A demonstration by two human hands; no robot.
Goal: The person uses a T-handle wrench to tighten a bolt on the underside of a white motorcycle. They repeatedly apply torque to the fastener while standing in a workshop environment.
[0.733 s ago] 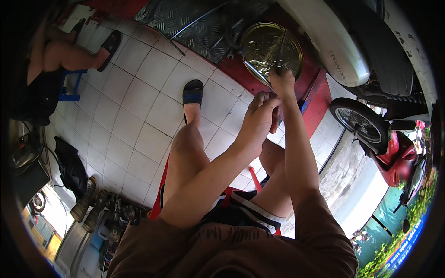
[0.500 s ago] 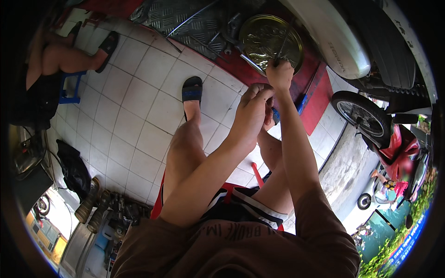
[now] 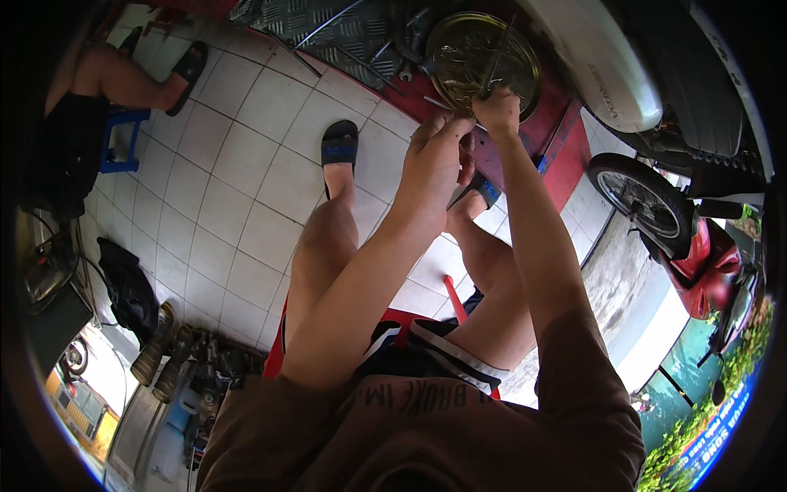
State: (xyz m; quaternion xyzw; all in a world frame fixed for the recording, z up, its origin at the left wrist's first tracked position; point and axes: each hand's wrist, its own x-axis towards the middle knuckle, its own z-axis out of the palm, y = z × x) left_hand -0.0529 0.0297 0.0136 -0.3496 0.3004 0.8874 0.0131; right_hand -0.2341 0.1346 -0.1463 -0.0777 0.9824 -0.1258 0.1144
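Note:
My right hand [image 3: 498, 111] is closed around a long, thin, dark tool [image 3: 498, 57], its exact kind unclear. The tool points away from me over a round, golden metal tray [image 3: 531, 82] that has a shiny wet-looking surface. Just left of that wrist, nearer to me, my left hand [image 3: 436, 156] is closed, thumb and fingers drawn together. Whatever it pinches, if anything, is hidden by the fingers. A short metal rod [image 3: 437, 102] lies by the tray's near left edge.
Wrenches [image 3: 405, 72] and rods lie on a dark tread-plate surface [image 3: 328, 49] left of the tray. Beyond the red platform [image 3: 578, 156] stands a motorbike with a pale panel [image 3: 607, 74]. Someone sits on a blue stool [image 3: 123, 139] at far left. A wheel [image 3: 643, 201] is at right.
My left hand has moved away from my body, closer to the tray and my right hand. The right hand keeps its hold on the dark tool, and the view has tilted slightly.

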